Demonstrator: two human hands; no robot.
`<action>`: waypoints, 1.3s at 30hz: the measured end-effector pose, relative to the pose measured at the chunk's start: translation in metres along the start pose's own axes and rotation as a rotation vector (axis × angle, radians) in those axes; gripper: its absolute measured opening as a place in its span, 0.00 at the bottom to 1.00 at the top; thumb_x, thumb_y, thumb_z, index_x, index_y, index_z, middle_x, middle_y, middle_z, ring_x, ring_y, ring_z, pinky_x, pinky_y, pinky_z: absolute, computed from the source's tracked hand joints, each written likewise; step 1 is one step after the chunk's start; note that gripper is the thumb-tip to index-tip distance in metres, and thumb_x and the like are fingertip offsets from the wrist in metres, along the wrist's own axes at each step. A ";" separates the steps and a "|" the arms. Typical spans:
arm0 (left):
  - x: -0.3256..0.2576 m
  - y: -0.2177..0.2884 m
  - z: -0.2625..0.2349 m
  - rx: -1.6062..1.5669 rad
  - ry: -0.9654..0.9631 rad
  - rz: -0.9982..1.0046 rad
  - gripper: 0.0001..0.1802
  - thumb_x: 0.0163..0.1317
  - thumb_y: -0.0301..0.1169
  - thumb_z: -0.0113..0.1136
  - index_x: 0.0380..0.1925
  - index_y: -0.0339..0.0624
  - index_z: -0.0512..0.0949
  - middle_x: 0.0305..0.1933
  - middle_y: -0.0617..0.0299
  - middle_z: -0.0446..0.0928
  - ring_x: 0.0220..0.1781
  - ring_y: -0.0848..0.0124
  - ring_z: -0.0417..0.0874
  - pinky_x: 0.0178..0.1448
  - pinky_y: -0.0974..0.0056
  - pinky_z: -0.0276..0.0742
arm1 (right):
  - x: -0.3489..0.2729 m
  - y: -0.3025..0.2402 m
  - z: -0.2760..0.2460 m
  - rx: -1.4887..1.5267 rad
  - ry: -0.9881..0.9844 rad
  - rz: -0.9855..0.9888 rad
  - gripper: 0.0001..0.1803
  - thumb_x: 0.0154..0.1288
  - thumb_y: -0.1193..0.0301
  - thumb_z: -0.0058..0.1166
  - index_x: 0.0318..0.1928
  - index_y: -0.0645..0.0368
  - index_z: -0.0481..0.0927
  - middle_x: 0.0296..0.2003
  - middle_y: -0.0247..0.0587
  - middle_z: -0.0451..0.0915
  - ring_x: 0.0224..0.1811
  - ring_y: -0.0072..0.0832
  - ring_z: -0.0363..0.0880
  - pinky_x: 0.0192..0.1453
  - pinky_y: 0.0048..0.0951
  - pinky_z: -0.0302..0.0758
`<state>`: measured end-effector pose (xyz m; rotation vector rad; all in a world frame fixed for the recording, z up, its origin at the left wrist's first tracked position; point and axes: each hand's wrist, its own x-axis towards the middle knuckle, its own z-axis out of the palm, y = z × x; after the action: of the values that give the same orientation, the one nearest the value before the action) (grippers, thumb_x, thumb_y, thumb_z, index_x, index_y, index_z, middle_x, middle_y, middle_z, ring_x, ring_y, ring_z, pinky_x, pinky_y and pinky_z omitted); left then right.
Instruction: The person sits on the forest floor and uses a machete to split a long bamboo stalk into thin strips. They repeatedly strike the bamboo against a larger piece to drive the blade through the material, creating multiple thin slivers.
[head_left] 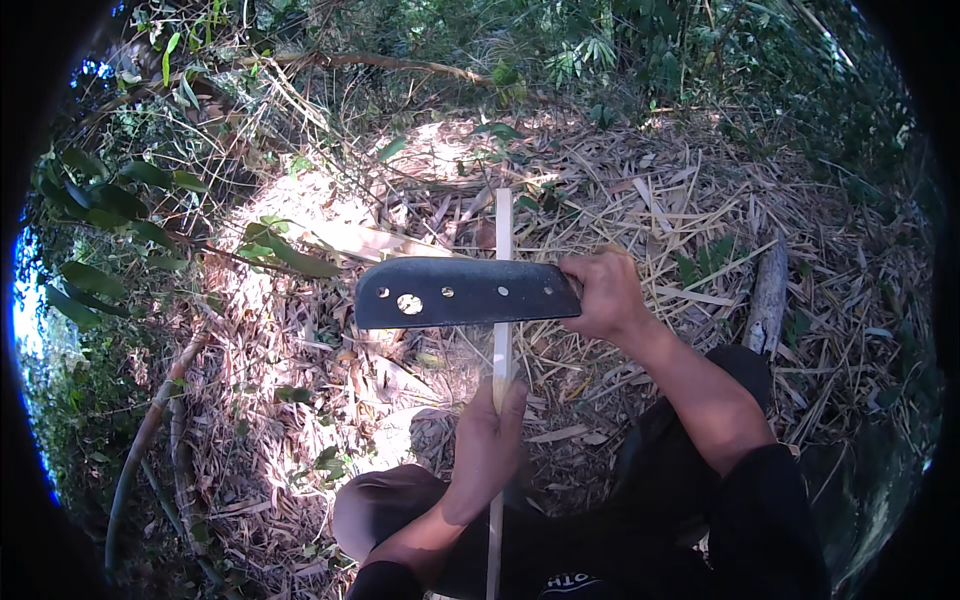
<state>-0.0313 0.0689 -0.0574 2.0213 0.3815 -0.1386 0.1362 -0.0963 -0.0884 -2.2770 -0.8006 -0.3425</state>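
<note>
My right hand is closed around the handle end of a wide machete, its fingers mostly covering the handle. The dark blade has several holes along it and reaches leftward, lying across a pale wooden strip. Below the blade, my left hand grips that strip, thumb along its right side. The narrow, straight-sided strip stands out beyond the blade at the top and runs down past my left hand toward my lap. Whether the edge touches the wood or is just above it, I cannot tell.
Dry leaves and pale shavings litter the ground ahead. A grey log lies at the right. Leafy branches reach in from the left, above a bent stem. Dense green undergrowth borders the far side. My knees flank the work.
</note>
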 end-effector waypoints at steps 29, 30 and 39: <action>0.007 -0.021 0.004 -0.068 -0.079 -0.044 0.18 0.75 0.44 0.51 0.34 0.39 0.71 0.21 0.67 0.67 0.22 0.77 0.70 0.27 0.66 0.66 | 0.023 0.030 0.014 -0.123 -0.150 0.265 0.14 0.39 0.62 0.68 0.28 0.53 0.81 0.25 0.41 0.83 0.31 0.40 0.85 0.42 0.41 0.81; 0.004 -0.021 0.003 -0.090 -0.084 -0.066 0.18 0.74 0.42 0.51 0.35 0.36 0.72 0.21 0.62 0.69 0.24 0.72 0.72 0.30 0.62 0.67 | 0.018 0.026 0.014 -0.111 -0.167 0.204 0.14 0.40 0.63 0.67 0.29 0.53 0.82 0.25 0.41 0.83 0.31 0.40 0.85 0.42 0.41 0.81; -0.001 0.005 -0.001 -0.196 -0.159 -0.026 0.20 0.76 0.46 0.47 0.31 0.42 0.69 0.17 0.69 0.65 0.18 0.80 0.66 0.26 0.69 0.67 | 0.026 0.085 0.009 -0.023 0.144 0.841 0.16 0.53 0.61 0.62 0.38 0.58 0.87 0.28 0.50 0.85 0.32 0.46 0.85 0.44 0.44 0.80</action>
<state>-0.0303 0.0671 -0.0526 1.7994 0.3083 -0.2661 0.2102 -0.1274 -0.1278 -2.3465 0.2621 -0.1125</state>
